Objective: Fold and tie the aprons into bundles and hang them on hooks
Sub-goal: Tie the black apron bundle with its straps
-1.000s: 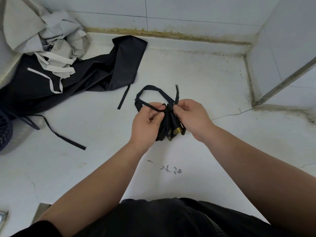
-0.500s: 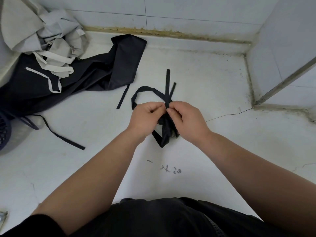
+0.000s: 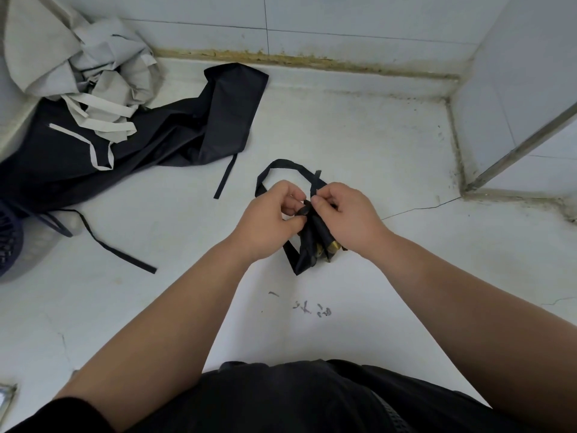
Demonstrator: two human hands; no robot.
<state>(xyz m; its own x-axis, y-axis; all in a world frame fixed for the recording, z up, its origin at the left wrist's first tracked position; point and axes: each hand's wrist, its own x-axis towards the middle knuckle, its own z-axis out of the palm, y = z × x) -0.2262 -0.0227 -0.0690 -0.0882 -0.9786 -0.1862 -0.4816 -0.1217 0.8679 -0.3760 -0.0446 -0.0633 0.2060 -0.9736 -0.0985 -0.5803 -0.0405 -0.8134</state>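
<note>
A small black apron bundle (image 3: pixel 312 245) with yellow marks near its lower end sits between my hands above the white floor. My left hand (image 3: pixel 268 220) pinches the bundle's top and its black strap. My right hand (image 3: pixel 346 214) pinches the strap right beside it, thumb against thumb. A loop of black strap (image 3: pixel 281 165) arcs out beyond my fingers, and one strap tail hangs below the bundle. The knot itself is hidden by my fingers.
A loose black apron (image 3: pixel 175 132) lies spread on the white floor (image 3: pixel 359 145) at the left, with a crumpled grey apron (image 3: pixel 78 67) on top of it. A dark basket (image 3: pixel 7 239) shows at the left edge. Tiled walls meet in a corner at the right.
The strap tail that stood up beyond my fingers has been drawn down short. The bundle has turned, so its yellow marks show again. My hands stay pressed together.
</note>
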